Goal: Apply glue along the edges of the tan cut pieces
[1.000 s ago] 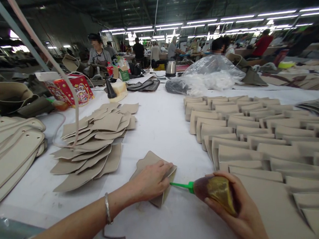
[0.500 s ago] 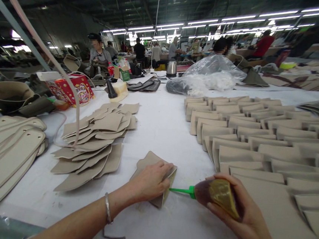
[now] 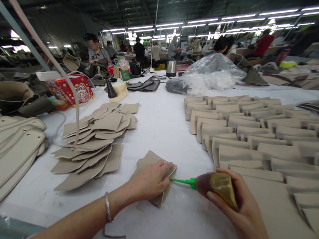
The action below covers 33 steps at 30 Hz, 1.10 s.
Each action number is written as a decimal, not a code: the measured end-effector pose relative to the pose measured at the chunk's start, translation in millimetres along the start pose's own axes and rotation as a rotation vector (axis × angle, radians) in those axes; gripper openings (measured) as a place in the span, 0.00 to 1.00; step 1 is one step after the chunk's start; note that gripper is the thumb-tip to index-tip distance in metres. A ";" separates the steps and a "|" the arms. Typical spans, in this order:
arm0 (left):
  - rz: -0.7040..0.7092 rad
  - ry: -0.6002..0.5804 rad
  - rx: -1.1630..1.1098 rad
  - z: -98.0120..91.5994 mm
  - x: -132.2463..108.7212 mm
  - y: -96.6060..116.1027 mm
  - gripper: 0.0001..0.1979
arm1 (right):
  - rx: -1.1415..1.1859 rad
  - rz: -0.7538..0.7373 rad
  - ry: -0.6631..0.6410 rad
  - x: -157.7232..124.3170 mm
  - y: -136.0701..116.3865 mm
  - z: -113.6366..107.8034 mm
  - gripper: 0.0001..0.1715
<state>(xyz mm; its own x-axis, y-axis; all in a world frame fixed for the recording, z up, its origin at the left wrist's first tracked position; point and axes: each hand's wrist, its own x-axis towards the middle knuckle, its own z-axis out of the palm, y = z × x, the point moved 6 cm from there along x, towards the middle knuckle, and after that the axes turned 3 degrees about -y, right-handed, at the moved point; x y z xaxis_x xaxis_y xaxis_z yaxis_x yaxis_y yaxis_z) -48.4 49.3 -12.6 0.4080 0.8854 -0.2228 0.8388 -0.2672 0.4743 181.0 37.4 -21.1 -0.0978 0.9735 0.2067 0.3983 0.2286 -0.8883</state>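
My left hand presses a beige leather-like piece against the white table, its fingers curled over the piece's right side. That side shows a folded, paler edge strip. In my right hand is a squeeze bottle with yellow-brown contents, lying nearly level. Its long green nozzle points left, and the tip is at the piece's right edge, close to my left fingertips. Whether any liquid is coming out, I cannot make out.
Loose beige pieces are stacked on the left. Rows of folded beige pieces cover the right. Eyeleted straps lie far left, near a hanging hose. A plastic bag and kettle stand behind; people work beyond.
The bottle has shifted slightly away from me, its nozzle tip moving up along the piece's right edge. My left hand stays almost still on the piece.
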 end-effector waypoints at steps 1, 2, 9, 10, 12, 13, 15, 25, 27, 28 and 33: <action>0.004 0.001 -0.005 0.5 0.3 -0.3 0.26 | 0.000 0.007 0.020 1.5 0.2 -0.3 0.28; 0.008 0.003 -0.011 0.8 0.7 -0.6 0.26 | 0.001 0.016 0.037 2.6 0.4 -0.5 0.29; -0.005 0.001 -0.006 0.6 1.3 -2.9 0.27 | 0.133 0.146 -0.040 -16.0 0.0 12.1 0.29; -0.006 0.001 -0.005 0.6 1.3 -3.3 0.28 | 0.179 0.175 -0.053 -20.3 -0.8 14.9 0.29; -0.003 0.002 -0.007 0.6 1.4 -3.6 0.28 | 0.262 0.233 -0.067 -26.2 -2.6 19.3 0.29; 0.001 0.003 -0.010 0.6 1.5 -3.7 0.28 | 0.284 0.251 -0.067 -27.5 -3.6 20.4 0.29; 0.007 0.007 -0.016 0.3 1.6 -3.4 0.28 | 0.273 0.266 -0.047 -27.3 -5.5 19.4 0.30; 0.003 0.001 -0.040 -0.1 1.4 -2.3 0.28 | 0.315 0.296 -0.025 -34.5 -6.6 19.2 0.30; 0.004 0.002 -0.045 0.6 1.5 -2.4 0.28 | 0.271 0.287 0.002 -32.9 -8.3 16.6 0.30; 0.002 0.003 -0.047 0.7 1.6 -2.6 0.28 | 0.240 0.279 0.019 -31.6 -8.7 14.7 0.30; 0.005 0.005 -0.043 -0.1 2.0 -3.4 0.27 | 0.167 0.237 0.057 -30.2 0.4 8.7 0.31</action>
<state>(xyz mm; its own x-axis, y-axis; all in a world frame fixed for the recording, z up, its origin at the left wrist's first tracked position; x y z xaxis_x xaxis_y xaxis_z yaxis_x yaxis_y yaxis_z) -50.5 52.0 -14.6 0.4107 0.8858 -0.2160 0.8201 -0.2553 0.5121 176.1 8.0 -31.3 0.0333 0.9994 0.0040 0.2482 -0.0044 -0.9687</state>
